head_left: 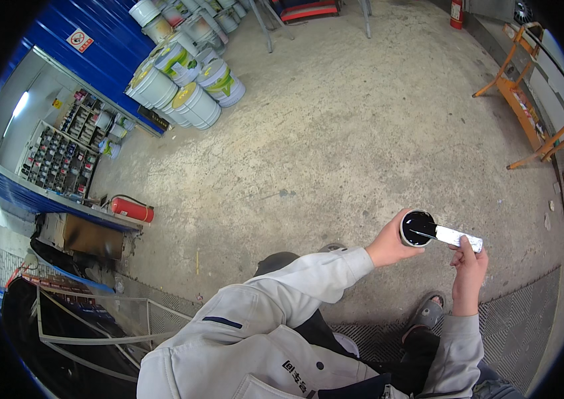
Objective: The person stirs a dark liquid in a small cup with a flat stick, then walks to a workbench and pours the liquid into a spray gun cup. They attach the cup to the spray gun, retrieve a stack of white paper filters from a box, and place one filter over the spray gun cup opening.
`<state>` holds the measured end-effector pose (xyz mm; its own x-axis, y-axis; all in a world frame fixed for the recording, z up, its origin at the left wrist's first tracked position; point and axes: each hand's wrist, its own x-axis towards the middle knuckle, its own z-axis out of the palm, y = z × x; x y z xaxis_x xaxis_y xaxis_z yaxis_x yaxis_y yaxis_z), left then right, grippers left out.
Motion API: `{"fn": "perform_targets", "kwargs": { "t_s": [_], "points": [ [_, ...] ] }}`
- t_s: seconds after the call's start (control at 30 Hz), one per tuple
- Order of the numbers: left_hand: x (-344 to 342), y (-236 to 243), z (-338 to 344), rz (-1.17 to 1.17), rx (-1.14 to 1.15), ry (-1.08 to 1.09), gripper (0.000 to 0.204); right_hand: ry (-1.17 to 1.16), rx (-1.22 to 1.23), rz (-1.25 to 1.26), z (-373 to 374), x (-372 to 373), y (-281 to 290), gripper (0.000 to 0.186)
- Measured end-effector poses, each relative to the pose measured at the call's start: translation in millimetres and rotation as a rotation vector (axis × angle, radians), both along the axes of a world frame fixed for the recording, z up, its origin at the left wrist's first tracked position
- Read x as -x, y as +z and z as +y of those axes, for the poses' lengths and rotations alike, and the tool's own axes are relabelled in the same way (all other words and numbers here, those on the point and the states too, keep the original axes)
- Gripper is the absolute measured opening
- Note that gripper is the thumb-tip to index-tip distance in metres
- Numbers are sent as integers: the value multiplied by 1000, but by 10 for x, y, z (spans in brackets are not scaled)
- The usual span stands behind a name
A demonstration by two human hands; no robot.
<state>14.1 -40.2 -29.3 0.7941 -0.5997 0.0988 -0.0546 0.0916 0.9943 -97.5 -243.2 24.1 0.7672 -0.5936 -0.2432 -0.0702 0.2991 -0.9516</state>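
My left hand [391,243] grips a small cup [418,221] of glossy black liquid, held out at the lower right of the view, with fingers wrapped round its left side. A flat silver stick [453,237] lies across the cup's right rim, its narrow left part over or in the liquid; I cannot tell how deep. My right hand [469,266] pinches this stick at its wide right part, with the wrist below it.
Stacked pails [198,103] stand at the upper left, beside a doorway to shelves [55,159] of cans. A red extinguisher [132,209] lies at left near a metal frame [95,339]. An orange stand [511,100] is at right, a textured mat [515,332] underfoot, concrete floor [308,153] ahead.
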Motion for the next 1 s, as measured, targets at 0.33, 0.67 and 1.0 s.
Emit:
{"fn": "perform_targets", "kwargs": {
  "t_s": [0.33,0.67,1.0],
  "points": [
    [14,-12,12,47,0,2,79,-77,30,11,-171,-19,-27,20],
    [-5,-2,7,-19,0,-1,81,-80,-2,23,-139,-22,-41,19],
    [11,1,0,-9,-25,14,76,49,61,30,31,-8,23,24]
  ]
}}
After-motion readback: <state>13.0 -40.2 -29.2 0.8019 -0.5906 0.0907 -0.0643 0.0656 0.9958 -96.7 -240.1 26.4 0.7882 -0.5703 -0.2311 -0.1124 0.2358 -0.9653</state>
